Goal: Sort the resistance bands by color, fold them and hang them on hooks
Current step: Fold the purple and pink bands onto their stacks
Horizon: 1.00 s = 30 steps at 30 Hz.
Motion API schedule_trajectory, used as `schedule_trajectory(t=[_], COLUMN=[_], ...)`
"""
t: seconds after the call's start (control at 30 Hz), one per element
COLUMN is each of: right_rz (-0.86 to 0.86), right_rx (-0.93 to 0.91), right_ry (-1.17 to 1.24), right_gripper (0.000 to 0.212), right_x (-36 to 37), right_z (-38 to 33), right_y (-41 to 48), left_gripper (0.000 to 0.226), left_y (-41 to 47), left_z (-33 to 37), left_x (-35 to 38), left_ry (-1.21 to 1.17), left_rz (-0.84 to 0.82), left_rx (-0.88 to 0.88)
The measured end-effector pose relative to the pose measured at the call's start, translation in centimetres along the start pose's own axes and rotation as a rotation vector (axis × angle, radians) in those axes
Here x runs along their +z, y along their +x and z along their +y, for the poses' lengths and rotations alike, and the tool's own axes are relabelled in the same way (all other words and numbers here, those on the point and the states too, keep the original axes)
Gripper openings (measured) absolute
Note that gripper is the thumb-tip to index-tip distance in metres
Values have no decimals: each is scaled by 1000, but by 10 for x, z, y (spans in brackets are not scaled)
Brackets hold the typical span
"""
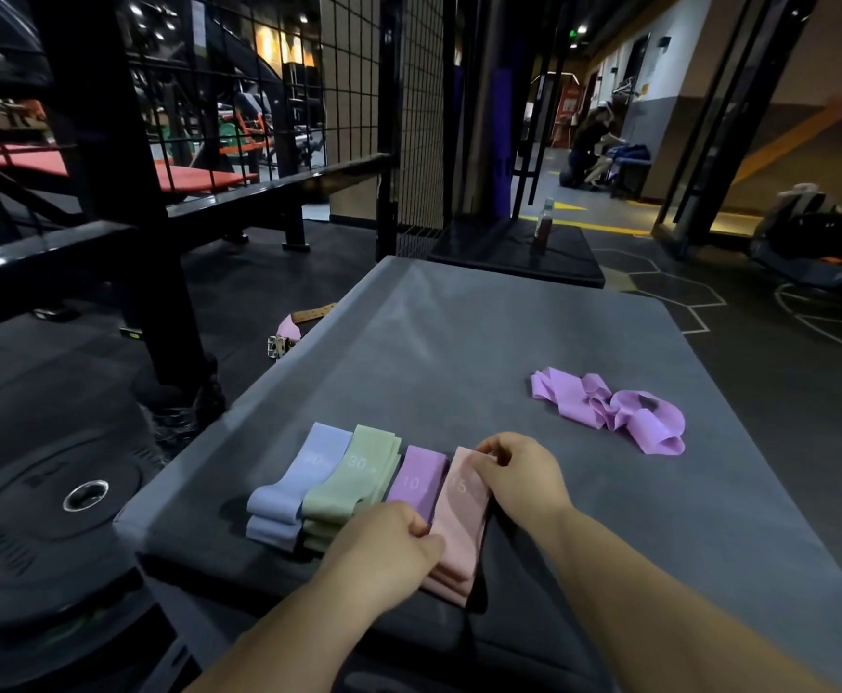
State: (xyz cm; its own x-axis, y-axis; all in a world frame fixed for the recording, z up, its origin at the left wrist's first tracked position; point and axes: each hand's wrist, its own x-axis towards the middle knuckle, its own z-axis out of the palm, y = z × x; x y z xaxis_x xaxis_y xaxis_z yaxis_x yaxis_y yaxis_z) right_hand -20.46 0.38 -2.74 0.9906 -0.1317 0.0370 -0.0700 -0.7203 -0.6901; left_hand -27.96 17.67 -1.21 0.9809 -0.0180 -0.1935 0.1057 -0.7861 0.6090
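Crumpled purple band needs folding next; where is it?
Head view: the crumpled purple band lies on the grey mat, right side, beyond the right hand, apart from the folded pink band.

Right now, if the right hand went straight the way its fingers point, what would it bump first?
Probably the folded purple band marked 10, just past the folded pink band the right hand pinches.

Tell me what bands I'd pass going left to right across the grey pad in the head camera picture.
First the blue band → green band → purple band marked 10 → pink band → crumpled lilac band, lying apart farther right.
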Motion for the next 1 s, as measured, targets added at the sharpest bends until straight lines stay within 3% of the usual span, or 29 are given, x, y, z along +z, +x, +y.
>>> schedule_trajectory(t=[0.2, 0.37, 0.47, 0.7, 0.87, 1.0], right_rz=[9, 45, 33, -3, 18, 7], right_rx=[3, 0, -1, -59, -130, -150], right_ry=[27, 61, 46, -74, -43, -49], right_gripper=[10, 8, 9, 8, 8, 12], right_x=[3, 1, 2, 5, 6, 7], right_z=[4, 4, 7, 12, 13, 11], right_y=[1, 2, 2, -1, -2, -4], left_gripper=[24, 19, 29, 20, 18, 33], left_y=[-1, -1, -2, -9, -6, -2], left_z=[3, 5, 5, 3, -1, -5], left_x=[-2, -4, -5, -2, 3, 9], left_ry=[-42, -219, -225, 209, 182, 68], left_rz=[-12, -47, -58, -21, 90, 80], left_rx=[-17, -23, -33, 10, 160, 373])
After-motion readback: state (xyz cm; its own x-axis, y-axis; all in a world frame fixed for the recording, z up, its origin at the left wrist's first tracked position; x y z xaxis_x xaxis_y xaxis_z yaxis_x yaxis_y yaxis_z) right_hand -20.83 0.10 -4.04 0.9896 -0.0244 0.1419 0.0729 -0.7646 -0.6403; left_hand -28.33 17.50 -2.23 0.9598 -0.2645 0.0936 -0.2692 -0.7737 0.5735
